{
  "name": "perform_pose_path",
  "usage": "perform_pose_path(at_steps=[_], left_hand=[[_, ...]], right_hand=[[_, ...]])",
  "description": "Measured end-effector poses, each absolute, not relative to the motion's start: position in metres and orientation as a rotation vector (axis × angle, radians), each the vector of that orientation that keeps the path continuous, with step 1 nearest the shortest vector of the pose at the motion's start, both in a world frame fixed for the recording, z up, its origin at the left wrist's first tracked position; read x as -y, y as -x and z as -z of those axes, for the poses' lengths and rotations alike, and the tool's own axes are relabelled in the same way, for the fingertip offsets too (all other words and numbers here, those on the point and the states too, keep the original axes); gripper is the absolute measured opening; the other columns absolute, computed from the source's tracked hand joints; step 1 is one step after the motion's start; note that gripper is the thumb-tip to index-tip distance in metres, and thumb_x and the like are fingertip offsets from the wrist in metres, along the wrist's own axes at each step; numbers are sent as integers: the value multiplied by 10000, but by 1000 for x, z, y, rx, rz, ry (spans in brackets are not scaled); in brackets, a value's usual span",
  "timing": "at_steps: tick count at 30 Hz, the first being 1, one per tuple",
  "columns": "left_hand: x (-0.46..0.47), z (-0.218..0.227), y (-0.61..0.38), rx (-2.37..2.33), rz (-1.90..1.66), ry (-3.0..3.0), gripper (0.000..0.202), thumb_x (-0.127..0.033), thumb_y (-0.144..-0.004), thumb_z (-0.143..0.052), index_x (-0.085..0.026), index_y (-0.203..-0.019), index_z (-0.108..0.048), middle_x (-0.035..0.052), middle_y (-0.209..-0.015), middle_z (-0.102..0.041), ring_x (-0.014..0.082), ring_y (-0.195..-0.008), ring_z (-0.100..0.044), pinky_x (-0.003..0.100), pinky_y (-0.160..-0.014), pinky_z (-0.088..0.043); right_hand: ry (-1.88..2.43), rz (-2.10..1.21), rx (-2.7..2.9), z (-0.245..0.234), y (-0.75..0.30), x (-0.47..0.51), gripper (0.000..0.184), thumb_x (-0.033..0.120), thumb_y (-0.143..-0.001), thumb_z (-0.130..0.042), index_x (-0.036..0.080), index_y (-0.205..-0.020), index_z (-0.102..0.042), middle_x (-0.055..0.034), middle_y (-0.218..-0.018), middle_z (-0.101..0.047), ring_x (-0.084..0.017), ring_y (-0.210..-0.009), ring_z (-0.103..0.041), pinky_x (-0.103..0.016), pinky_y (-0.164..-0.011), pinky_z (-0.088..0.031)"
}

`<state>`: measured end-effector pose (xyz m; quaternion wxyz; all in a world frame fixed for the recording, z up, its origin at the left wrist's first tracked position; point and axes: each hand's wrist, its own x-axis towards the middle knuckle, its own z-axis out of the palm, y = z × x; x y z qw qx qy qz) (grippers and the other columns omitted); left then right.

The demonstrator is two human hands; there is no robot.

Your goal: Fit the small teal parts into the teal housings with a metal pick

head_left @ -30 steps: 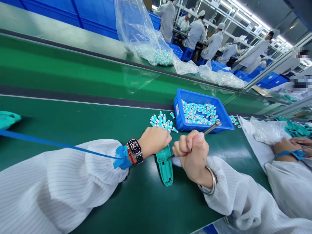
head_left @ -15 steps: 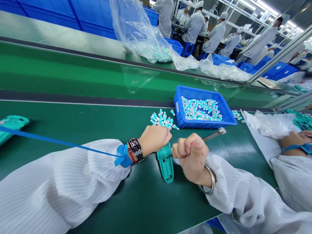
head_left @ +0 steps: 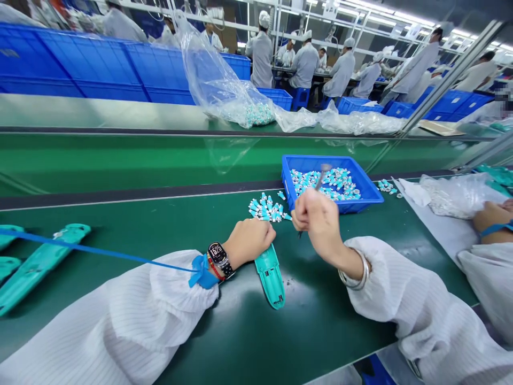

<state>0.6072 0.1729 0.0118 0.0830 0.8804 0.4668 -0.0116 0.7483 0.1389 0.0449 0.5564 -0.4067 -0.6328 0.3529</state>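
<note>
My left hand [head_left: 249, 240] is closed over the top end of a teal plastic housing [head_left: 271, 277] that lies flat on the green belt. My right hand [head_left: 316, 216] is a fist around a thin metal tool [head_left: 320, 179], raised off the housing, the tool's blurred head over the blue tray [head_left: 371, 195]. A small heap of teal-and-white parts [head_left: 266, 208] lies just beyond my left hand. On my left wrist sit a watch [head_left: 219, 255] and a blue strap [head_left: 202, 270].
Several teal housings [head_left: 40, 262] lie at the far left of the belt. A clear bag of small parts [head_left: 236, 101] sits on the far ledge. Another person's hand [head_left: 491, 216] rests at the right by a plastic bag [head_left: 452, 195]. Workers in white stand behind.
My right hand lifted from the housing and moved up and away toward the tray, tool swinging upright. The view tilted up. More teal housings have come into sight at the left.
</note>
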Motion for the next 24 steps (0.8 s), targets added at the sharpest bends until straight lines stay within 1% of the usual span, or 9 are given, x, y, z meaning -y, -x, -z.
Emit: perform_pose_path(at_steps=[2,4,6,8,12,15,18,21,24], left_hand=[[-173,-12,-606,-1408,40,-2620,428,-290,-876,-251,-159,-755,-641,122,-779,-674,261,-739,-649,327,-626,-427],[-172,-12,-606,-1419,43,-2618,433,-292,-877,-246,-159,-760,-641,123,-784,-675,266,-739,-650,332,-625,-428],[-172,-13,-606,-1429,44,-2617,432,-294,-877,-246,-162,-760,-640,121,-782,-676,272,-742,-650,338,-625,-428],[-172,-14,-607,-1436,39,-2619,426,-296,-876,-250,-162,-759,-637,118,-773,-675,272,-742,-651,336,-623,-425],[-172,-13,-608,-1446,32,-2617,424,-301,-878,-255,-163,-759,-639,110,-768,-676,249,-742,-648,314,-624,-418],[-172,-12,-608,-1450,39,-2617,413,-301,-874,-268,-166,-771,-645,102,-775,-680,231,-741,-646,298,-624,-412],[-172,-10,-607,-1456,30,-2618,428,-308,-876,-262,-160,-774,-650,108,-781,-679,238,-741,-646,300,-617,-409],[-172,-9,-607,-1443,17,-2615,434,-309,-878,-261,-158,-781,-656,113,-784,-678,245,-747,-645,306,-624,-413],[-172,-9,-607,-1443,13,-2608,434,-309,-876,-260,-158,-784,-657,115,-781,-678,251,-745,-645,310,-618,-412]], right_hand=[[1239,-683,1788,-38,-754,-149,337,382,-938,-364,183,-669,-404,49,-552,-364,-84,-489,-350,-219,-486,-274],[1377,-639,1953,-27,-758,-157,178,260,-883,-485,162,-735,-502,25,-606,-466,-101,-555,-409,-233,-544,-291],[1449,-626,2021,-16,-760,-163,54,169,-849,-509,150,-844,-559,0,-666,-538,-120,-601,-455,-244,-585,-303],[1537,-586,2077,-8,-762,-167,110,158,-859,-488,142,-928,-573,-38,-744,-587,-147,-664,-498,-258,-622,-317],[1687,-515,2164,0,-766,-172,129,200,-862,-506,135,-954,-569,-89,-830,-612,-195,-761,-538,-276,-659,-330],[1742,-498,2228,0,-768,-173,159,182,-845,-532,135,-994,-559,-102,-859,-621,-214,-806,-560,-278,-676,-343],[1748,-493,2267,-1,-768,-172,132,188,-859,-517,148,-977,-560,-102,-890,-625,-215,-841,-567,-277,-697,-351],[1730,-505,2276,-2,-769,-170,110,197,-855,-535,158,-953,-566,-92,-887,-624,-209,-829,-565,-272,-684,-343],[1714,-520,2242,-1,-770,-170,87,185,-828,-570,152,-909,-571,-82,-827,-605,-199,-769,-545,-265,-633,-315]])
